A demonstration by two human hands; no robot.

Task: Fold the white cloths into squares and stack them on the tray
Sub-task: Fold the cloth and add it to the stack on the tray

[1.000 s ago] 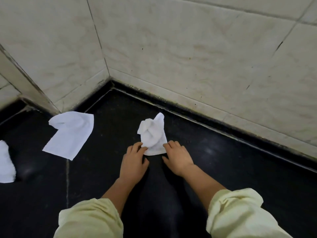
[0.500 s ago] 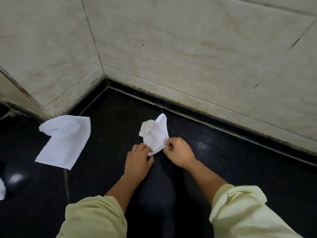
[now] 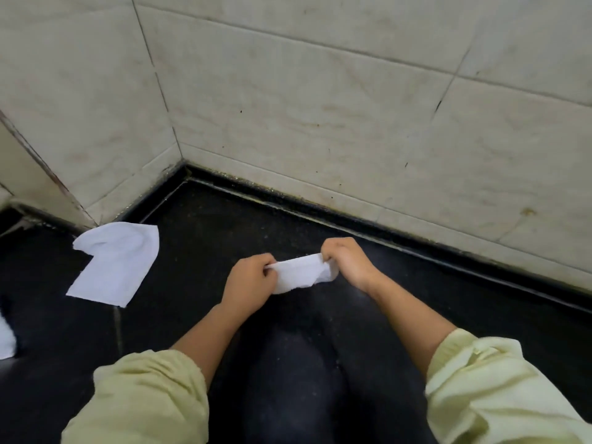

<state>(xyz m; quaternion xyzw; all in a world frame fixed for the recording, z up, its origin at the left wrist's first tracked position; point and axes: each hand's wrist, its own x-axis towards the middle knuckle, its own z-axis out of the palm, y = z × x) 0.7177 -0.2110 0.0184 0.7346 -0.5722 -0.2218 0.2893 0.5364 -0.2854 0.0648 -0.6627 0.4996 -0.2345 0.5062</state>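
A small white cloth point(image 3: 299, 273) hangs stretched between both hands, lifted a little above the black counter point(image 3: 224, 225). My left hand point(image 3: 248, 282) pinches its left corner and my right hand point(image 3: 347, 262) pinches its right corner, fingers curled. A second white cloth point(image 3: 115, 262) lies partly folded on the counter to the left. A third white cloth point(image 3: 6, 341) shows only as a piece at the left edge. No tray is in view.
Cream tiled walls point(image 3: 320, 107) meet in a corner just behind the counter, with a dark ledge along their base. Pale yellow sleeves point(image 3: 141, 402) fill the bottom of the frame.
Both hands took hold of the crumpled cloth's near corners on the counter, then lifted it and pulled it out sideways between them.
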